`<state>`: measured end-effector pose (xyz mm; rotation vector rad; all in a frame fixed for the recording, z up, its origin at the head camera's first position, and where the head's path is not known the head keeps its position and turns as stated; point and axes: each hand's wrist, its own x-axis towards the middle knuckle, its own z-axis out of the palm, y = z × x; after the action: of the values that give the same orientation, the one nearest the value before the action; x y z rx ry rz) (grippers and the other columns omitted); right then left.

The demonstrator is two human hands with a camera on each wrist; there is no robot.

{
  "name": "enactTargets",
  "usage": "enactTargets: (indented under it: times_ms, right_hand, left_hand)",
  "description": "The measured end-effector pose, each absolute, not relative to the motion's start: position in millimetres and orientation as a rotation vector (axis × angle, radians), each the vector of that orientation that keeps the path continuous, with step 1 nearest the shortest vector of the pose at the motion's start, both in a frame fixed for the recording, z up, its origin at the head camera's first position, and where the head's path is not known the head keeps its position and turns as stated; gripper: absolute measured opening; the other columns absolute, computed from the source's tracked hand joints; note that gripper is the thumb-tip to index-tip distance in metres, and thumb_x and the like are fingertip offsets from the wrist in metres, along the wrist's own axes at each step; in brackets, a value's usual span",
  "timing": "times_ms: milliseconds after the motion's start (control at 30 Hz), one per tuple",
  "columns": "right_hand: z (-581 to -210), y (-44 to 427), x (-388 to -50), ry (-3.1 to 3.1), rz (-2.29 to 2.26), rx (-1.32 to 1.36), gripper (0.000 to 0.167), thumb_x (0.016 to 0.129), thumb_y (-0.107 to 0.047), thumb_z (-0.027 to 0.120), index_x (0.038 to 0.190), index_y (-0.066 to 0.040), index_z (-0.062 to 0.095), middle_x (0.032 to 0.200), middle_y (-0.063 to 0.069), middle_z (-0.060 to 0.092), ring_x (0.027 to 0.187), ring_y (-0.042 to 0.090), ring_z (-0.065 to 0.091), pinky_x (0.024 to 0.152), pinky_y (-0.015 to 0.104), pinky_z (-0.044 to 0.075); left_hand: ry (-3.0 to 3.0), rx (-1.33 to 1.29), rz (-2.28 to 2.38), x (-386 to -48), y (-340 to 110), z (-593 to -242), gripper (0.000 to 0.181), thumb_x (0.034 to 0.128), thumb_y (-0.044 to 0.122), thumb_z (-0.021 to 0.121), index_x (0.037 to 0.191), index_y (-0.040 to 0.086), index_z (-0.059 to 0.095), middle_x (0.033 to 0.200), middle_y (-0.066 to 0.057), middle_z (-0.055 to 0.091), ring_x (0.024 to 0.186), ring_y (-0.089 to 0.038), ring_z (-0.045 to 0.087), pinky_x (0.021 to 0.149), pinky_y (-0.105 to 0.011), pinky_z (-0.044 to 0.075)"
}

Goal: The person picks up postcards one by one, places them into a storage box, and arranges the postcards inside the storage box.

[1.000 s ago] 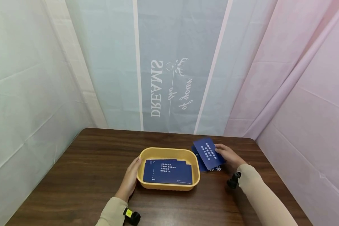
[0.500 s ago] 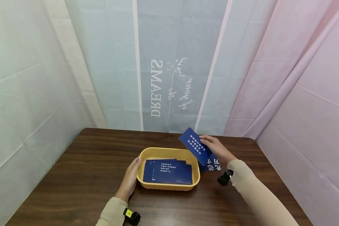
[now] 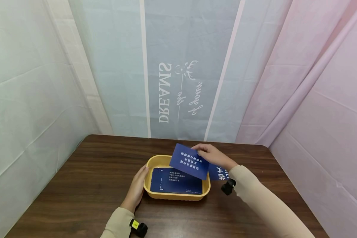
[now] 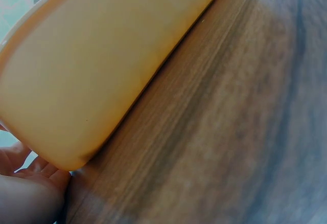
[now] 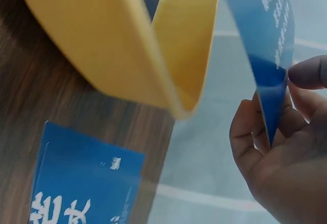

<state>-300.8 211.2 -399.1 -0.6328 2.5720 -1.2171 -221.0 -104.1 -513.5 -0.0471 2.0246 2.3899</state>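
Observation:
My right hand point(image 3: 213, 155) pinches a dark blue card point(image 3: 185, 161) with white printed characters by its edge, thumb on top and fingers underneath. The card is tilted above the right half of a yellow plastic bin point(image 3: 175, 197). Inside the bin lies a stack of blue cards point(image 3: 171, 185), partly hidden under the held card. My left hand point(image 3: 136, 189) holds the bin's left end, its fingers against the outer wall. In the right wrist view, more blue cards point(image 5: 92, 168) lie on the table beside the bin, partly covered by my right hand in the head view.
The bin stands on a dark wood table point(image 3: 86, 185). Behind the table hangs a pale blue cloth point(image 3: 119, 82) with mirrored lettering; further cloths enclose both sides. Each wrist wears a small black camera.
My right hand has carried the blue card leftward from above the cards on the table to over the bin, turning it on the way. The left hand and bin stay still.

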Motion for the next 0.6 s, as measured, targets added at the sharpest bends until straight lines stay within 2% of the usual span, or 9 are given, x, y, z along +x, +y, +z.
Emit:
enactTargets:
  times_ms: [167, 433, 600]
  right_hand:
    - [-394, 194, -299, 2.582, -1.07, -0.745, 0.029, 0.105, -0.017, 0.048, 0.129, -0.017, 0.066, 0.109, 0.001, 0.067, 0.092, 0.018, 0.063, 0.084, 0.038, 0.054]
    - [-386, 162, -300, 2.558, -0.821, -0.903, 0.031, 0.105, -0.012, 0.048, 0.131, -0.016, 0.064, 0.121, 0.001, 0.066, 0.099, 0.014, 0.063, 0.085, 0.037, 0.054]
    - [-387, 145, -301, 2.505, -0.723, -0.946, 0.03, 0.104, -0.01, 0.049, 0.127, -0.018, 0.067, 0.117, -0.003, 0.068, 0.099, 0.012, 0.063, 0.089, 0.036, 0.054]
  left_hand:
    - [2.038, -0.041, 2.378, -220, -104, -512, 0.064, 0.1094, 0.038, 0.039, 0.154, -0.006, 0.028, 0.158, -0.027, 0.027, 0.146, -0.039, 0.025, 0.118, -0.053, 0.021]
    - [2.009, -0.025, 2.391, -219, -104, -510, 0.063, 0.11, 0.035, 0.039, 0.155, -0.007, 0.025, 0.159, -0.027, 0.024, 0.147, -0.039, 0.021, 0.119, -0.052, 0.018]
    - [2.003, -0.018, 2.386, -220, -104, -513, 0.063, 0.1097, 0.036, 0.04, 0.155, -0.006, 0.026, 0.159, -0.025, 0.025, 0.146, -0.037, 0.023, 0.119, -0.051, 0.019]
